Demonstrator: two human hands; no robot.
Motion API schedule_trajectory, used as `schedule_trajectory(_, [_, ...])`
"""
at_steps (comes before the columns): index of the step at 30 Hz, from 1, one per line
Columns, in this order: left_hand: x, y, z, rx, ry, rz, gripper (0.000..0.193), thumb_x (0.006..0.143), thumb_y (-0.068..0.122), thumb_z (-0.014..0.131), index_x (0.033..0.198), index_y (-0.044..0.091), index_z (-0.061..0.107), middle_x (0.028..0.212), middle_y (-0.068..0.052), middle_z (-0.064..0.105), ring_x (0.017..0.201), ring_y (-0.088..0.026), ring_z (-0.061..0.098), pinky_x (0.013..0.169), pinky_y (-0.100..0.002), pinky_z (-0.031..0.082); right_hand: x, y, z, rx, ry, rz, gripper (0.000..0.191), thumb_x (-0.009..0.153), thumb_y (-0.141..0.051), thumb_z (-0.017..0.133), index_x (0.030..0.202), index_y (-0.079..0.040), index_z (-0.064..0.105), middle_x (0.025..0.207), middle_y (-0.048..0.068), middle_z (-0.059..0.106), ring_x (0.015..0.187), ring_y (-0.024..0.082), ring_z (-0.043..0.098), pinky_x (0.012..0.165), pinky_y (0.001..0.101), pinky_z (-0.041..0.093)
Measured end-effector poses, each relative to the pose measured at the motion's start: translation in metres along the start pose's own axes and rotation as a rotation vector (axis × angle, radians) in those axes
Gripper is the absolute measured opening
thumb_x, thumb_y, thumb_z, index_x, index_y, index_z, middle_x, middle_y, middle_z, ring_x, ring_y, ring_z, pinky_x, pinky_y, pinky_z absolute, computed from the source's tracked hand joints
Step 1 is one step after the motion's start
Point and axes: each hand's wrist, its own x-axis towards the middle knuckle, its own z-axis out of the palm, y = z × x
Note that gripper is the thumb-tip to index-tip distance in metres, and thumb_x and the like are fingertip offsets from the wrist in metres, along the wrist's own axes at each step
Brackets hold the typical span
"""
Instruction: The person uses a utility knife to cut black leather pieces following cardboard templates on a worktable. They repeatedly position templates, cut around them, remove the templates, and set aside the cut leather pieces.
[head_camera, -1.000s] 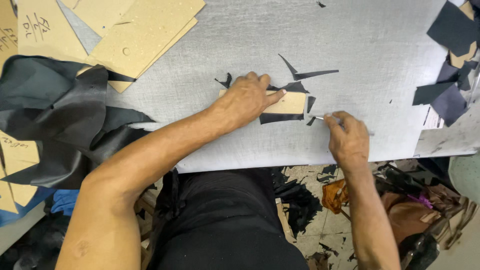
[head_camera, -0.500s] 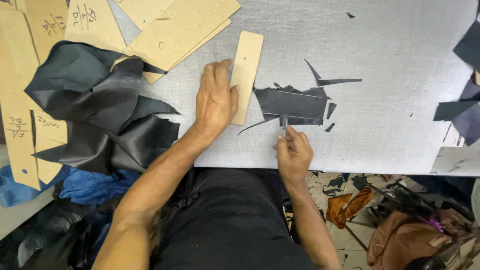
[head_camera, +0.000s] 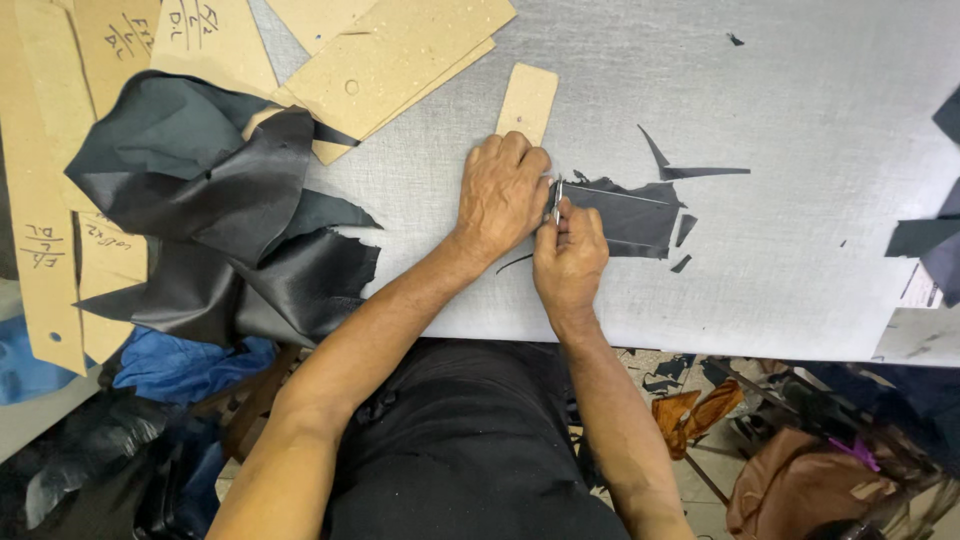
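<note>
My left hand (head_camera: 502, 192) lies palm down on a narrow tan cardboard template (head_camera: 526, 103), pressing it onto the grey table (head_camera: 760, 90). My right hand (head_camera: 569, 255) grips a small metal knife (head_camera: 556, 203), its blade upright against the template's right edge. A black leather piece (head_camera: 625, 213) lies just right of the blade, partly under my hands. Thin black offcuts (head_camera: 685, 170) lie beside it.
A crumpled heap of black leather (head_camera: 215, 210) sits at the left, with several tan cardboard patterns (head_camera: 390, 60) around and behind it. More dark scraps (head_camera: 925, 235) lie at the right table edge. Bags and scraps litter the floor (head_camera: 800, 470) below.
My left hand slid down the template toward its near end. My right hand moved up with the knife to the template's edge, close against the left hand.
</note>
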Motion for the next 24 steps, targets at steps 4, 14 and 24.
schedule_trajectory(4, [-0.002,-0.001,0.0,0.01,-0.008,0.03,0.017,0.085,0.013,0.078,0.098,0.009,0.068,0.095,-0.006,0.055,0.091,-0.025,0.054,0.08,-0.043,0.042,-0.003,0.003,0.002,-0.086,-0.038,0.009,0.009,0.091,0.003,0.069,0.097,0.007,0.064,0.085,0.013,0.06,0.063,0.023,0.057,0.057,0.0382,0.047])
schedule_trajectory(14, [-0.004,-0.006,-0.006,-0.037,-0.015,0.1,0.017,0.089,0.008,0.073,0.105,0.009,0.068,0.1,-0.008,0.057,0.094,-0.029,0.055,0.083,-0.045,0.043,-0.049,0.022,-0.069,-0.025,-0.271,0.31,0.02,0.098,-0.012,0.067,0.113,-0.001,0.072,0.082,0.009,0.062,0.063,0.02,0.058,0.052,0.0352,0.049])
schedule_trajectory(24, [0.017,0.051,-0.029,-0.033,-0.148,0.15,0.037,0.083,0.01,0.077,0.116,0.0,0.065,0.114,-0.019,0.062,0.107,-0.038,0.057,0.093,-0.05,0.045,0.015,0.085,-0.095,-0.038,-0.058,0.184,0.012,0.088,-0.016,0.075,0.091,-0.006,0.069,0.073,0.01,0.069,0.061,0.021,0.066,0.056,0.0383,0.051])
